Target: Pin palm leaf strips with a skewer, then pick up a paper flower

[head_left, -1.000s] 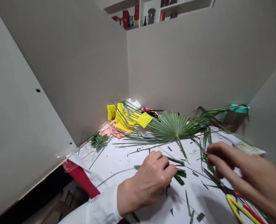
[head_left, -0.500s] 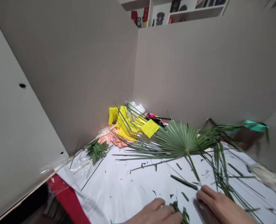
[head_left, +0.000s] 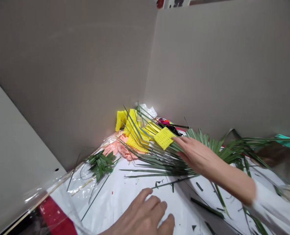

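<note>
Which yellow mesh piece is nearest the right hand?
The flat square piece beside the right hand; the other yellow mesh pieces lie bunched farther left.

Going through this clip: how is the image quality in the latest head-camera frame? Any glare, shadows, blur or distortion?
In the head view, the plastic film at lower left shows glare; the right hand and forearm throw a soft shadow onto the white sheet; the walls lean from wide-angle distortion; the left hand is cut off by the bottom edge; no strong blur shows.
</note>
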`<action>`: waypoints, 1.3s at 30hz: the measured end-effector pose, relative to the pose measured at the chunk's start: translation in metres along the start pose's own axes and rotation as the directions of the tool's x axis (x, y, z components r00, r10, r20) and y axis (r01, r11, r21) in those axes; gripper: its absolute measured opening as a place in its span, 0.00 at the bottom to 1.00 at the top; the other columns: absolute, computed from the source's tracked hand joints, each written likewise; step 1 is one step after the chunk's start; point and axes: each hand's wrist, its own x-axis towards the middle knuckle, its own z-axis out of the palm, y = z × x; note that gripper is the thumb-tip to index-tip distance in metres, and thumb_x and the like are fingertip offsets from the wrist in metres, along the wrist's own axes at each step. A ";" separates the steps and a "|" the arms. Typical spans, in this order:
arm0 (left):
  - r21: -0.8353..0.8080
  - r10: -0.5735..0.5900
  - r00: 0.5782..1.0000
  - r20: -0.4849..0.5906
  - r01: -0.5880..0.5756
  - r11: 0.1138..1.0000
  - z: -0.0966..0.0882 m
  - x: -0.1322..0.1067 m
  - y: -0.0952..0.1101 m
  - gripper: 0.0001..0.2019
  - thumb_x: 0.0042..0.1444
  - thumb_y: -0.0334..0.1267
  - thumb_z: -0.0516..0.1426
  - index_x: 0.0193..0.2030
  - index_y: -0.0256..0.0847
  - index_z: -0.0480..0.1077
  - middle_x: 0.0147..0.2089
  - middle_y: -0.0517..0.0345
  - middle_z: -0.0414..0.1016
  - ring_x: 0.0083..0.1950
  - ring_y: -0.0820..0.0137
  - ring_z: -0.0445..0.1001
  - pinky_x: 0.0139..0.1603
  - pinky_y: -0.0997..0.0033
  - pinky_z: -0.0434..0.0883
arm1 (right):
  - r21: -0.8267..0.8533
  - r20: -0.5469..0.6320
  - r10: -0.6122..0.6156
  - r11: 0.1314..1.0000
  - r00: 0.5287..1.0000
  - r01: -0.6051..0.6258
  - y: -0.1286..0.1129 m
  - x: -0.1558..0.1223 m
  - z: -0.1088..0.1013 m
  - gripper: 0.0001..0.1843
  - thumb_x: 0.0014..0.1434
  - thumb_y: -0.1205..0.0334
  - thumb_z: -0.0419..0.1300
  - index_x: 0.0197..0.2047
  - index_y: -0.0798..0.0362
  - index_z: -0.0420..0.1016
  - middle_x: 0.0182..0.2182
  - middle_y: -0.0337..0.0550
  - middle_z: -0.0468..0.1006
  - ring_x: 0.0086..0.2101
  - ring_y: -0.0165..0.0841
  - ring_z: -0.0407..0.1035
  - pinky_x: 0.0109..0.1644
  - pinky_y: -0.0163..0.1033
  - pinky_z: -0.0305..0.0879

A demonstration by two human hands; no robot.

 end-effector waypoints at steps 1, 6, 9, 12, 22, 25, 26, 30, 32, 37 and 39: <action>0.019 -0.008 1.000 0.003 0.008 1.000 0.003 -0.002 -0.004 0.05 0.70 0.33 0.56 0.47 0.41 0.75 0.43 0.56 0.85 0.41 0.66 0.80 0.64 0.59 0.70 | -0.038 0.003 0.004 0.999 1.000 -0.004 -0.003 0.021 0.002 0.21 0.69 0.55 0.63 0.62 0.52 0.71 0.56 0.49 0.76 0.51 0.40 0.75 0.53 0.52 0.77; 0.085 -0.110 0.994 0.025 0.108 0.991 0.026 -0.017 -0.021 0.09 0.68 0.31 0.56 0.51 0.34 0.75 0.47 0.42 0.85 0.48 0.56 0.80 0.65 0.47 0.70 | -0.163 0.070 -0.061 0.984 0.996 0.072 -0.011 0.079 0.029 0.22 0.69 0.53 0.63 0.62 0.52 0.72 0.58 0.49 0.76 0.52 0.41 0.75 0.55 0.54 0.75; 0.087 -0.130 0.991 0.038 0.126 0.988 0.046 -0.022 -0.021 0.09 0.67 0.32 0.57 0.50 0.35 0.76 0.46 0.42 0.86 0.48 0.56 0.80 0.65 0.45 0.70 | -0.209 0.091 -0.077 0.973 0.993 0.095 -0.013 0.086 0.042 0.21 0.69 0.53 0.63 0.60 0.53 0.73 0.56 0.49 0.77 0.52 0.41 0.75 0.55 0.53 0.75; 0.067 -0.142 0.989 0.044 0.139 0.988 0.055 -0.020 -0.018 0.07 0.67 0.32 0.57 0.40 0.39 0.77 0.40 0.48 0.86 0.41 0.60 0.80 0.65 0.46 0.72 | -0.233 0.106 -0.059 0.969 0.993 0.082 -0.014 0.089 0.046 0.20 0.69 0.53 0.63 0.59 0.54 0.74 0.55 0.49 0.77 0.51 0.40 0.75 0.55 0.53 0.75; 0.058 -0.120 0.989 0.086 0.116 0.992 -0.002 -0.002 -0.034 0.15 0.72 0.29 0.50 0.51 0.32 0.78 0.53 0.37 0.86 0.59 0.52 0.83 0.66 0.48 0.73 | -0.057 -0.114 0.055 0.996 0.992 -0.062 -0.008 0.132 -0.002 0.19 0.69 0.52 0.63 0.58 0.53 0.74 0.55 0.48 0.77 0.50 0.39 0.75 0.53 0.52 0.76; 0.061 -0.179 0.970 0.166 0.171 0.983 -0.011 0.005 -0.037 0.19 0.71 0.33 0.52 0.63 0.29 0.73 0.63 0.27 0.78 0.68 0.44 0.75 0.67 0.41 0.72 | 0.044 -0.161 0.028 0.999 0.987 -0.021 -0.026 0.153 -0.012 0.20 0.70 0.52 0.63 0.59 0.53 0.73 0.53 0.48 0.78 0.48 0.38 0.76 0.51 0.50 0.77; 0.061 -0.204 0.959 0.197 0.196 0.979 -0.013 0.006 -0.038 0.21 0.70 0.35 0.53 0.65 0.28 0.71 0.66 0.24 0.76 0.69 0.42 0.73 0.66 0.40 0.72 | 0.073 -0.168 -0.006 0.997 0.986 0.019 -0.038 0.159 -0.013 0.20 0.70 0.52 0.63 0.59 0.53 0.73 0.53 0.48 0.78 0.48 0.38 0.76 0.51 0.50 0.77; 0.067 -0.281 0.917 0.284 0.273 0.960 -0.008 0.007 -0.039 0.22 0.70 0.37 0.53 0.67 0.33 0.70 0.66 0.24 0.75 0.69 0.43 0.74 0.64 0.42 0.75 | 0.144 -0.191 -0.260 0.946 0.947 0.289 -0.100 0.177 -0.003 0.20 0.70 0.53 0.63 0.61 0.52 0.73 0.57 0.49 0.76 0.51 0.40 0.75 0.54 0.52 0.76; 0.067 -0.288 0.910 0.297 0.281 0.957 -0.002 0.006 -0.039 0.20 0.73 0.37 0.49 0.67 0.38 0.71 0.66 0.29 0.77 0.68 0.45 0.75 0.62 0.44 0.76 | 0.153 -0.180 -0.381 0.900 0.907 0.408 -0.123 0.186 0.007 0.22 0.69 0.53 0.63 0.62 0.51 0.72 0.59 0.49 0.75 0.53 0.41 0.74 0.55 0.54 0.75; 0.057 -0.245 0.918 0.311 0.239 0.969 0.013 0.008 -0.041 0.18 0.74 0.40 0.50 0.61 0.43 0.77 0.61 0.33 0.81 0.61 0.44 0.81 0.57 0.40 0.78 | 0.159 -0.055 -0.428 0.888 0.902 0.431 -0.117 0.222 0.035 0.25 0.68 0.53 0.64 0.64 0.51 0.70 0.64 0.51 0.71 0.58 0.45 0.71 0.61 0.59 0.71; 0.060 -0.239 0.924 0.300 0.232 0.971 0.015 0.010 -0.042 0.17 0.74 0.39 0.50 0.59 0.41 0.78 0.60 0.34 0.82 0.60 0.46 0.82 0.56 0.41 0.79 | 0.169 0.047 -0.432 0.892 0.900 0.420 -0.104 0.233 0.042 0.24 0.68 0.52 0.64 0.64 0.51 0.71 0.63 0.51 0.72 0.57 0.45 0.72 0.59 0.58 0.73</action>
